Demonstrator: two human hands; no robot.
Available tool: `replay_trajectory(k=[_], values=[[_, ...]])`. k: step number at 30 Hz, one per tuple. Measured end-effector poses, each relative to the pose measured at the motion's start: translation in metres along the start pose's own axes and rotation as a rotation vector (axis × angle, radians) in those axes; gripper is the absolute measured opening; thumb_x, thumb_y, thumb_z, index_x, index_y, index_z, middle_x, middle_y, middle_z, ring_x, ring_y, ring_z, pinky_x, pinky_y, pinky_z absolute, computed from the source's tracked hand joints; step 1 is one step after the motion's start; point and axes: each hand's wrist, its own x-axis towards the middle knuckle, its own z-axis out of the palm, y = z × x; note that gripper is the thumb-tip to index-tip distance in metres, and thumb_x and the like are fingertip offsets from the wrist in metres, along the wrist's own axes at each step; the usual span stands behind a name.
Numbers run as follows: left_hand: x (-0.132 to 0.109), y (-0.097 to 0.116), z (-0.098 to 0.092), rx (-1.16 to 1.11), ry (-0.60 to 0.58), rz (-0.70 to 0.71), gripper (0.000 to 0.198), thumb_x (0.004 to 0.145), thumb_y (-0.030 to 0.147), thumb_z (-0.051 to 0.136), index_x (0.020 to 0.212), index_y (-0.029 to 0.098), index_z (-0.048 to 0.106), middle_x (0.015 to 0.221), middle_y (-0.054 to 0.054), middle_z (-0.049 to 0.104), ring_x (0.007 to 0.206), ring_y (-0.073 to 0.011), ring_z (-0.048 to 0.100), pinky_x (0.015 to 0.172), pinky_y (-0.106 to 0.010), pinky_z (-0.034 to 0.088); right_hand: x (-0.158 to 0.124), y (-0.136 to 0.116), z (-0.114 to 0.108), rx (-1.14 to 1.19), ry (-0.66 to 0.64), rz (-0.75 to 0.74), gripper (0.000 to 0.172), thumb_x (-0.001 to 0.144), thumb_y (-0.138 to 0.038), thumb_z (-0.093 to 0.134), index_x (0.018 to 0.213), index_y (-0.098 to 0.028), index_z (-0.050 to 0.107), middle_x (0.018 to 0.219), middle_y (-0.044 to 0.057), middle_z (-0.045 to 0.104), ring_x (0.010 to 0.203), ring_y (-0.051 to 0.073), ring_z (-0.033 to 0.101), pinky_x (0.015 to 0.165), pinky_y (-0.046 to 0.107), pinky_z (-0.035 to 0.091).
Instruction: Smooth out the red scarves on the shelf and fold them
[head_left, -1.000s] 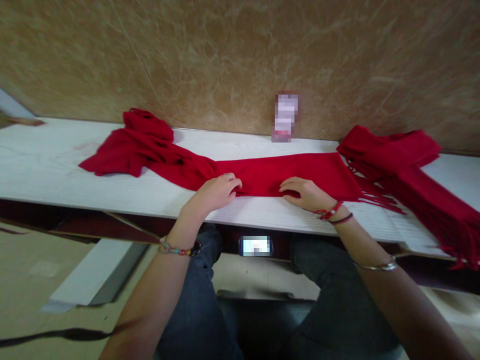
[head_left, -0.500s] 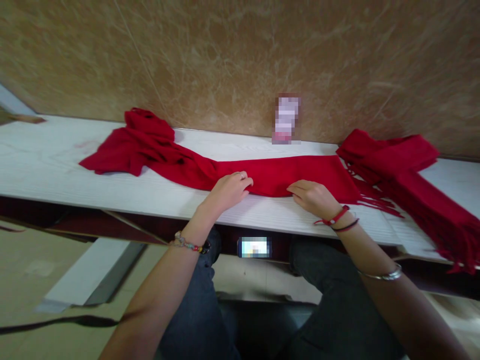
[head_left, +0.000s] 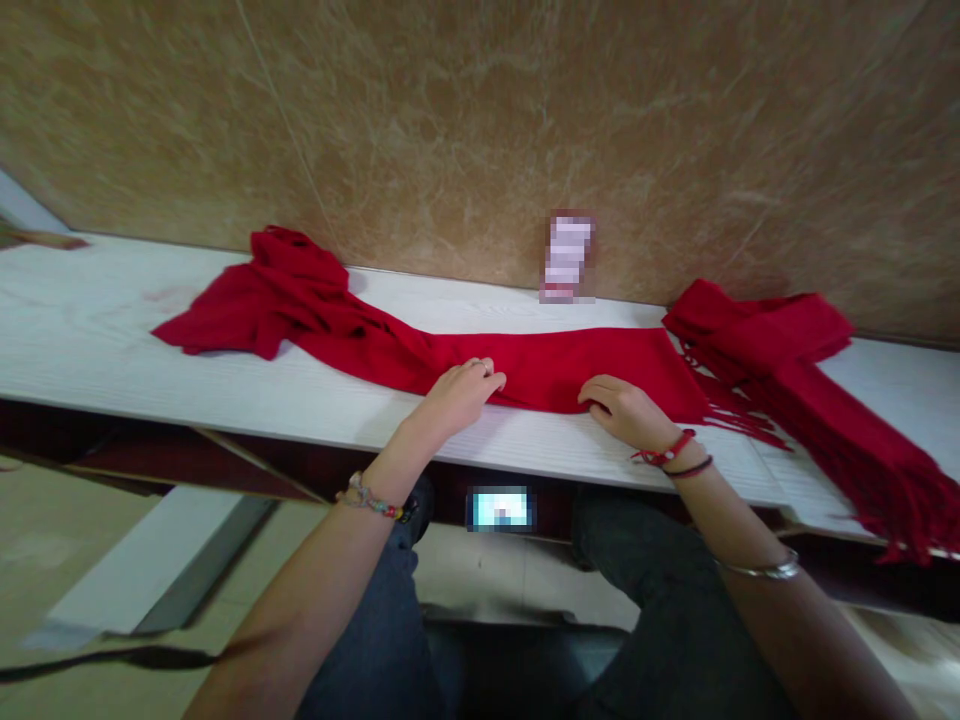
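A long red scarf (head_left: 555,362) lies across the white tabletop, bunched on the left and smoothed into a flat band in the middle. Its fringe points right. My left hand (head_left: 466,390) grips the near edge of the band, fingers curled and a ring on one of them. Farther right, the fingers of my right hand (head_left: 619,405) are bent over the same near edge, closed on the cloth. A second red fringed scarf (head_left: 795,365) rests folded at the right, touching the first one's fringe.
A brown marbled wall (head_left: 450,150) rises behind the narrow white table (head_left: 90,330). A blurred-out pinkish item (head_left: 568,255) is at the wall. Below the front edge, a phone with a lit screen (head_left: 500,508) sits between my knees. A pale board (head_left: 142,560) is at lower left.
Both hands stay at nearly the same spots on the scarf's near edge. The right fingers have shifted and look more bent. The whole view has moved slightly.
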Motion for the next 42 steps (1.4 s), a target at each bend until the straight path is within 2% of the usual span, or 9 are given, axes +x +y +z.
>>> replay_trajectory(k=[4,8,14,20,26,30,35,38,42], values=[[0.003,0.006,-0.003,0.003,0.023,0.031,0.037,0.082,0.003,0.036,0.105,0.017,0.060,0.097,-0.008,0.058,0.089,-0.0197,0.056,0.072,-0.030,0.046,0.004,0.000,-0.001,0.016,-0.001,-0.005,0.028,0.074,-0.004,0.043,0.085,-0.016,0.066,0.088,0.009,0.066,0.084,0.019,0.060,0.078,0.035,0.051],[0.010,0.012,0.001,-0.075,0.038,0.100,0.043,0.082,0.006,0.040,0.120,0.020,0.055,0.126,-0.009,0.052,0.115,-0.0223,0.048,0.094,-0.036,0.039,0.012,-0.004,0.005,-0.076,0.019,-0.015,0.040,0.075,-0.002,0.042,0.107,-0.011,0.063,0.120,0.015,0.058,0.115,0.025,0.050,0.093,0.041,0.045],[0.013,0.008,0.012,-0.180,-0.112,0.122,0.058,0.081,-0.001,0.033,0.132,0.023,0.044,0.141,-0.003,0.041,0.128,-0.0158,0.039,0.104,-0.033,0.030,0.015,-0.001,0.020,-0.167,-0.172,-0.048,0.056,0.077,0.004,0.033,0.128,-0.013,0.049,0.133,0.013,0.049,0.124,0.021,0.044,0.101,0.043,0.038],[0.008,0.011,0.002,-0.075,-0.015,0.067,0.044,0.083,0.000,0.035,0.115,0.017,0.059,0.129,-0.008,0.053,0.119,-0.0217,0.047,0.097,-0.035,0.038,0.007,0.001,0.018,-0.194,-0.171,-0.067,0.054,0.080,0.000,0.036,0.131,-0.015,0.046,0.136,0.011,0.047,0.126,0.020,0.042,0.102,0.042,0.037],[0.019,0.013,0.000,0.080,0.096,-0.057,0.031,0.085,0.004,0.037,0.099,0.016,0.062,0.094,-0.009,0.060,0.090,-0.0198,0.057,0.067,-0.028,0.046,0.007,-0.004,0.014,-0.186,-0.170,-0.002,0.046,0.084,-0.008,0.038,0.129,-0.013,0.048,0.135,0.011,0.047,0.123,0.020,0.045,0.102,0.042,0.038],[0.025,0.006,-0.001,0.121,0.234,-0.135,0.033,0.087,0.004,0.032,0.098,0.014,0.062,0.095,-0.010,0.059,0.094,-0.0210,0.054,0.070,-0.029,0.045,0.008,-0.005,0.014,-0.137,-0.143,0.033,0.045,0.086,-0.011,0.038,0.130,-0.013,0.047,0.135,0.011,0.048,0.124,0.020,0.044,0.102,0.042,0.039],[0.011,-0.002,-0.005,0.021,-0.005,0.059,0.042,0.084,0.001,0.036,0.114,0.022,0.056,0.102,-0.006,0.057,0.095,-0.0174,0.053,0.069,-0.025,0.043,0.007,-0.008,0.009,-0.117,-0.134,0.038,0.042,0.090,-0.026,0.041,0.128,-0.012,0.049,0.134,0.013,0.048,0.124,0.022,0.044,0.102,0.042,0.038],[0.002,-0.004,-0.006,-0.034,-0.128,0.011,0.049,0.082,0.000,0.038,0.122,0.024,0.052,0.107,-0.005,0.054,0.095,-0.0164,0.055,0.067,-0.023,0.043,0.007,-0.010,0.007,-0.121,-0.136,0.031,0.044,0.090,-0.035,0.042,0.126,-0.013,0.052,0.134,0.013,0.048,0.123,0.024,0.045,0.102,0.043,0.037],[0.002,-0.001,-0.006,-0.086,-0.155,0.008,0.046,0.084,0.008,0.039,0.126,0.023,0.050,0.109,-0.006,0.051,0.094,-0.0154,0.056,0.075,-0.024,0.043,0.007,-0.010,0.007,-0.108,-0.138,0.024,0.044,0.090,-0.036,0.041,0.125,-0.014,0.053,0.134,0.014,0.049,0.123,0.024,0.045,0.102,0.042,0.037]])
